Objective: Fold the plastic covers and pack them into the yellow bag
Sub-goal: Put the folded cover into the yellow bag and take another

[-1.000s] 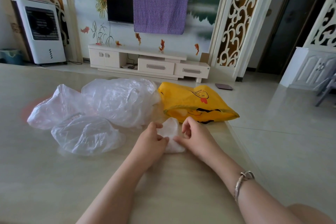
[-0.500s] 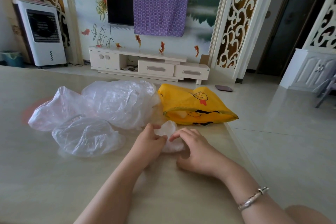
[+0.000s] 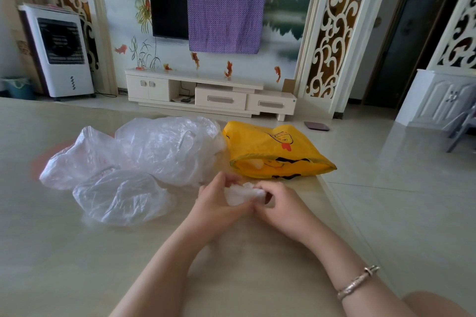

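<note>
Both hands have closed in since the earlier frames: the left hand (image 3: 219, 203) and right hand (image 3: 280, 207) now pinch the small folded plastic cover (image 3: 242, 195) between them on the table (image 3: 77, 265), just short of the yellow bag (image 3: 273, 152). Press air out, keep creases tight, then slide it into the bag's mouth.

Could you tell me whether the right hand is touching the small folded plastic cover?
Touching. The head view shows the right hand with its fingers curled over the folded plastic cover's right end, no gap showing.
</note>
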